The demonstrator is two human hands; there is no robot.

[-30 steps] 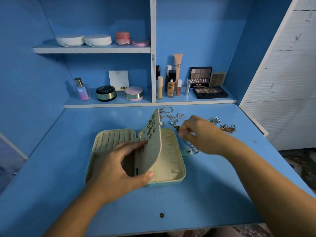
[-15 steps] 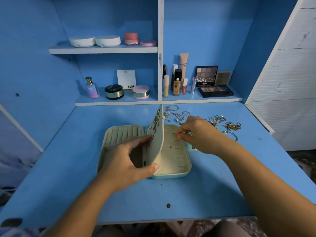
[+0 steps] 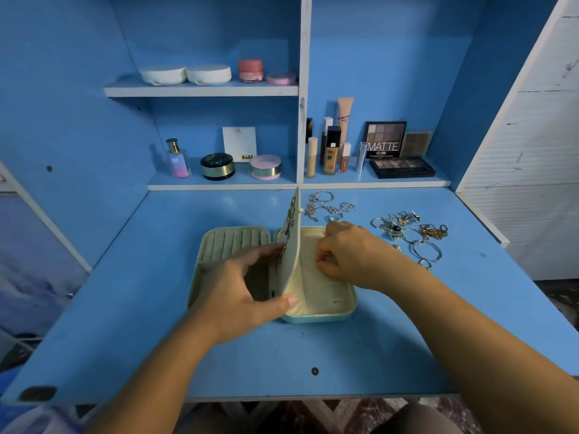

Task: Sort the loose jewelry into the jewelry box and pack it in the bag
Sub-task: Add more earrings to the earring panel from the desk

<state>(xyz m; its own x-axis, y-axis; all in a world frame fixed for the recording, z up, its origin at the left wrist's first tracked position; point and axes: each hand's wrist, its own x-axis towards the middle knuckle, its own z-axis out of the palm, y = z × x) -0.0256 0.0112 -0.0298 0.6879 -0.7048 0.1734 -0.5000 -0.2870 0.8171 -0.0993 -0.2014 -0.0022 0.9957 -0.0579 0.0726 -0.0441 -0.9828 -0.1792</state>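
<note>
At a blue desk (image 3: 141, 324) set under built-in shelves, seen from the head camera, a person works over an open box (image 3: 322, 317) lying flat near the middle. The left hand (image 3: 241, 289) holds the box's flap (image 3: 293, 245) upright, thumb on its near edge and fingers against its left face, where several earrings hang. The right hand (image 3: 351, 255) is over the right half, fingers curled down to the lining. Whether they pinch a piece cannot be told. Loose jewelry (image 3: 395, 229) lies in tangled heaps on the desk, just right of the box and behind it. No bag is in view.

The likely trouble is the flap. If the left hand eases off, it could drop onto the working fingers or shake earrings loose. The chains lie crossed and could snag, so lifting one may drag others along the smooth top toward the right edge.

The top is painted, scuffed and shows a dark screw hole near the front. Cosmetics (image 3: 332, 148) stand on the lower shelf (image 3: 219, 183), and white panelling closes the right.
</note>
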